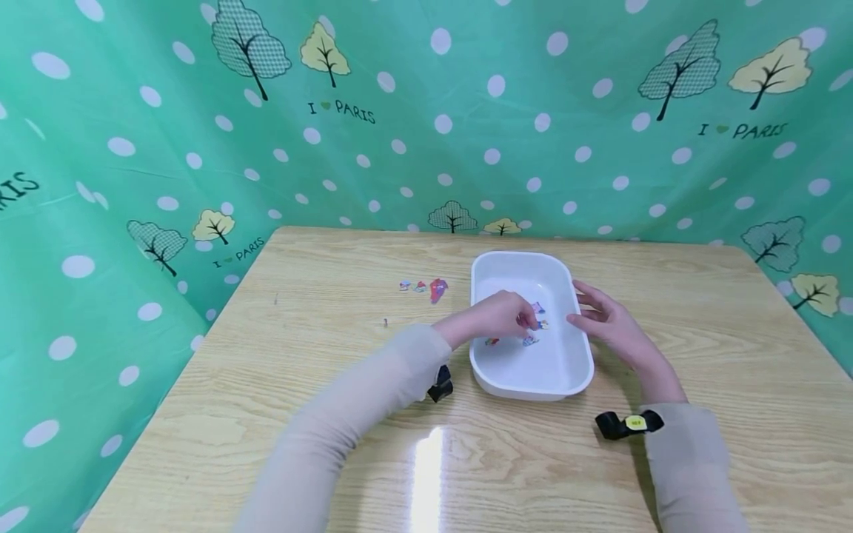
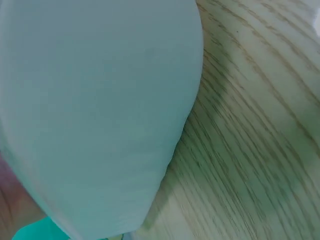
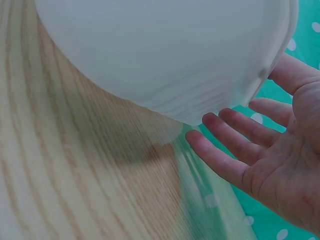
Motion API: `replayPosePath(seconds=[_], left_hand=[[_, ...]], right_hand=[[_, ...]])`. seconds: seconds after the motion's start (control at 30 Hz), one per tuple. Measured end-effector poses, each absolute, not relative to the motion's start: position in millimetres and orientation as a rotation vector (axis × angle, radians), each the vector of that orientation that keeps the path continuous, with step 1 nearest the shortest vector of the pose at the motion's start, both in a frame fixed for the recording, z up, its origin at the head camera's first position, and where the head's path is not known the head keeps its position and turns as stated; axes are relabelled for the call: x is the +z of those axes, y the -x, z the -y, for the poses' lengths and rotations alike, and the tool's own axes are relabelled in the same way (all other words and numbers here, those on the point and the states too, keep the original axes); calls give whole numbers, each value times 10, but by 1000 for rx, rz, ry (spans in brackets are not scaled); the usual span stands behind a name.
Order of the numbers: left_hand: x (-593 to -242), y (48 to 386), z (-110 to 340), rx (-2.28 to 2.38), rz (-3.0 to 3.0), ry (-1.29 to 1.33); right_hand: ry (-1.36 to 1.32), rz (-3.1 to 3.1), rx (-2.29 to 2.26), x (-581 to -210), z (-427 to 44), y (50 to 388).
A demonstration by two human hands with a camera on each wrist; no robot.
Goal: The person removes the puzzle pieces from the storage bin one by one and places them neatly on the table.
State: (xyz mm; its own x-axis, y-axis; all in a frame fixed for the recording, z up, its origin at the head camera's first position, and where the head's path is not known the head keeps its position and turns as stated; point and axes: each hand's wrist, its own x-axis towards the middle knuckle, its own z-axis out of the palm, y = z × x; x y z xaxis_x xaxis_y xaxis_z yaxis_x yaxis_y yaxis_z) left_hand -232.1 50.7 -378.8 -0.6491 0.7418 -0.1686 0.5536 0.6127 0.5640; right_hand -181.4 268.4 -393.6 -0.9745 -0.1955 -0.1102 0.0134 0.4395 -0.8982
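A white plastic tub (image 1: 526,377) stands on the table, with several small colourful cut-out pieces (image 1: 492,341) on its floor. My left hand (image 1: 503,314) reaches in over the tub's left side, fingers bent down among the pieces; whether it pinches one is hidden. In the left wrist view the tub's outer wall (image 2: 100,110) covers most of that hand. At the tub's right side, my right hand (image 1: 609,322) holds the rim, thumb over the edge. The right wrist view shows its other fingers (image 3: 235,142) loosely spread by the outer wall (image 3: 165,55).
Left of the tub lie a red-and-purple piece (image 1: 437,290) and two smaller colourful pieces (image 1: 420,286). A tiny dark bit (image 1: 385,323) is nearer me. The wooden table (image 1: 300,355) ends at a green dotted curtain (image 1: 400,170) behind. Black straps (image 1: 629,424) circle the wrists.
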Motion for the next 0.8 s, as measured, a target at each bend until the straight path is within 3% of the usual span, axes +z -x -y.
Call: replayPosePath(seconds=[0.8], left_hand=[[-3892,2296,-659,441,-2489,-1083]], right_hand=[[165,-2517,-1531,-3980,-2712,1838]])
